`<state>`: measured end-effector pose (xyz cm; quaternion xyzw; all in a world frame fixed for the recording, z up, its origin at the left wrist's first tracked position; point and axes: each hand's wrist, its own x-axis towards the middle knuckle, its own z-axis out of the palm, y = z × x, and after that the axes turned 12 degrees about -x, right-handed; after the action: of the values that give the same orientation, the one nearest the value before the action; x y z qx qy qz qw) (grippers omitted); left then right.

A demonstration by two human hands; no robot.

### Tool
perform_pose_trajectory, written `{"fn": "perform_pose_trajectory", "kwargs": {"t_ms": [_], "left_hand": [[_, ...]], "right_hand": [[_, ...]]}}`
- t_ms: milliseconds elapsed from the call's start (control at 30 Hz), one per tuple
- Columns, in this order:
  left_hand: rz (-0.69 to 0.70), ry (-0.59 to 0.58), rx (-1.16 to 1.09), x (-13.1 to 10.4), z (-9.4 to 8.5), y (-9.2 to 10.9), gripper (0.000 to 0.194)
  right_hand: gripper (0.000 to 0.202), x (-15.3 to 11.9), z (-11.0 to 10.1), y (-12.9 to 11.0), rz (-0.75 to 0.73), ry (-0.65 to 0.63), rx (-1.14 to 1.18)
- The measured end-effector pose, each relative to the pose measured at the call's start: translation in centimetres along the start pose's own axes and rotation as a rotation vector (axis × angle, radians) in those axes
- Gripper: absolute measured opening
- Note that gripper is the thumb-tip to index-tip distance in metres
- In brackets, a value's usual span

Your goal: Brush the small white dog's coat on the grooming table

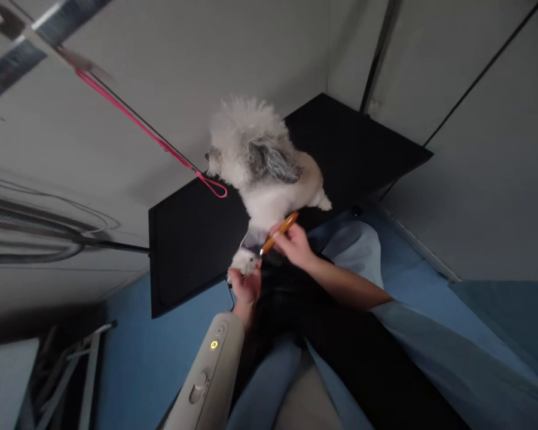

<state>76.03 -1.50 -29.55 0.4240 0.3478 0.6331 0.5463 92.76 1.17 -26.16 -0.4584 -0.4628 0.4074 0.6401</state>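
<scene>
A small white fluffy dog (264, 173) with a grey patch on its back stands on a black grooming table (188, 245). My left hand (246, 286) grips the dog's hind paw at the table's near edge. My right hand (296, 245) holds a brush with an orange handle (280, 232) against the dog's rear leg. A pink leash loop (210, 185) runs from the upper left to the dog's neck.
A beige dryer nozzle with a lit button (210, 370) points up from below, near my left arm. Grey walls surround the table. Blue floor (134, 358) lies below. Metal frame parts (80, 370) stand at the lower left.
</scene>
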Motion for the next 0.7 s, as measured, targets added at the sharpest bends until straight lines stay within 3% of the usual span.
{"fn": "perform_pose_trajectory", "kwargs": {"t_ms": [67,100,200,233,333,367,467,500,600,633,700], "left_hand": [[-0.036,0.05,-0.015,-0.2,0.1,0.1,0.09],[-0.054,0.082,-0.027,-0.3,0.2,0.1,0.091],[-0.066,0.17,-0.077,-0.5,0.7,0.2,0.088],[-0.058,0.175,-0.1,-0.5,1.0,0.2,0.088],[-0.054,0.122,-0.154,-0.4,1.5,0.3,0.087],[-0.056,0.109,-0.152,-0.3,1.6,0.3,0.085],[-0.039,0.115,-0.12,0.0,1.7,0.4,0.078],[-0.027,0.12,-0.125,0.0,1.7,0.4,0.076],[0.005,0.14,-0.187,0.2,1.9,0.5,0.076],[0.007,0.15,-0.185,0.2,2.0,0.5,0.076],[-0.017,0.128,-0.091,0.1,2.1,0.6,0.078]], "right_hand": [[0.043,-0.7,0.4,0.0,-0.035,0.187,0.029],[0.04,-1.0,0.5,0.0,-0.082,0.19,0.033],[0.031,-1.9,0.8,0.0,-0.18,-0.112,0.036],[0.029,-2.1,0.8,0.0,-0.178,-0.133,0.036],[0.032,-2.4,0.8,0.1,-0.203,0.196,0.021],[0.033,-2.4,0.8,0.1,-0.229,0.232,0.005],[0.037,-2.6,0.9,0.3,-0.226,-0.034,-0.033],[0.037,-2.6,0.9,0.3,-0.193,-0.063,-0.038],[0.036,-2.6,0.9,0.6,-0.175,0.187,-0.038],[0.036,-2.6,0.8,0.7,-0.207,0.187,-0.038],[0.037,-2.6,0.7,1.1,-0.247,0.004,-0.024]]}}
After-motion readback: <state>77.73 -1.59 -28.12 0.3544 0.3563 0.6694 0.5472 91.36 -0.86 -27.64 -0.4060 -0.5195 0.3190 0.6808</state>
